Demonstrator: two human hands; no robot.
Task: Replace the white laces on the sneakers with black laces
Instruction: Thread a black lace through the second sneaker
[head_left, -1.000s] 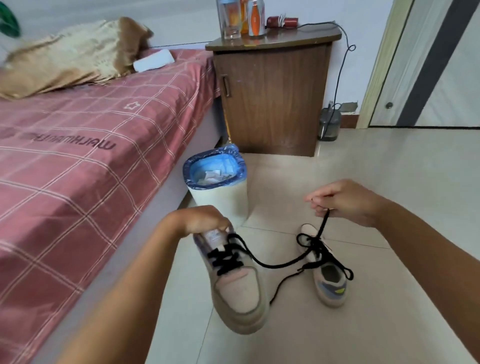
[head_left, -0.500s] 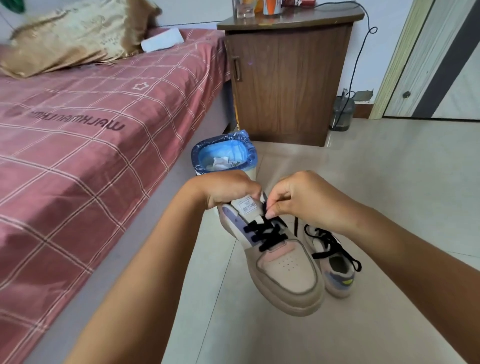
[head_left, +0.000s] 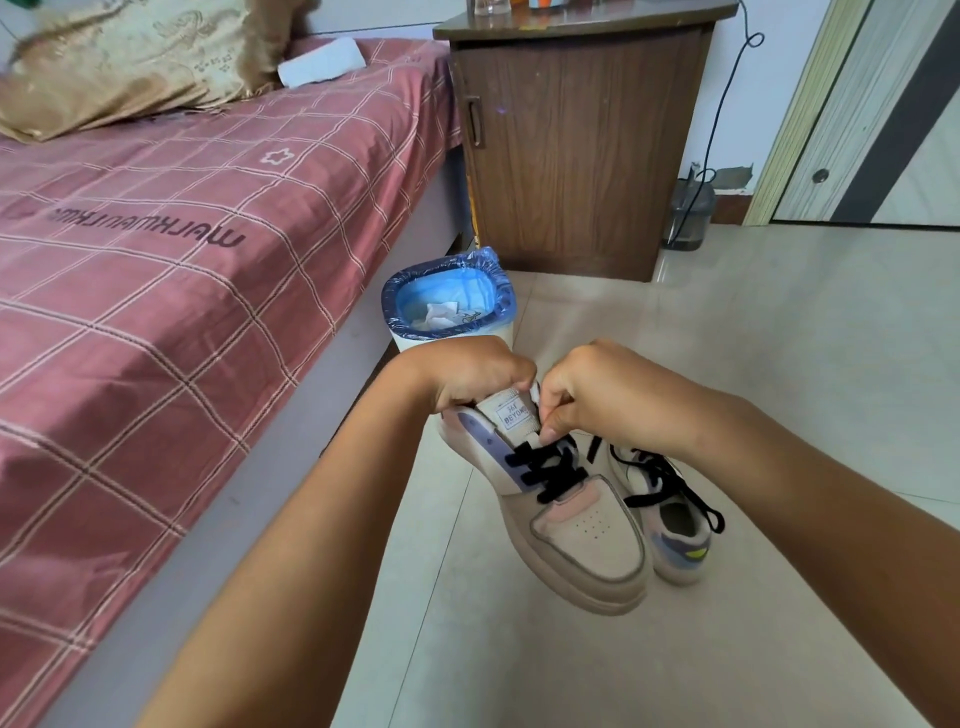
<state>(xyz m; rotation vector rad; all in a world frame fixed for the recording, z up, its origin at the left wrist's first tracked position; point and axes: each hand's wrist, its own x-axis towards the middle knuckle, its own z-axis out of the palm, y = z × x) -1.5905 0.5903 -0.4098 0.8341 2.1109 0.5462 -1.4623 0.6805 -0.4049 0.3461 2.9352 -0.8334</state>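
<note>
- Two hands meet at the raised sneaker (head_left: 561, 499), held in the air above the floor (head_left: 779, 364): left hand (head_left: 472, 371) grips its collar, right hand (head_left: 587, 384) pinches the black lace (head_left: 545, 467) near the tongue.
- Lace looks soft and limp; best taken near its tip. Shoe seems light.
- Second sneaker (head_left: 670, 525), black-laced, rests on pale tiles beside a bed (head_left: 156, 260), bin (head_left: 447, 306) and cabinet (head_left: 571, 145).
</note>
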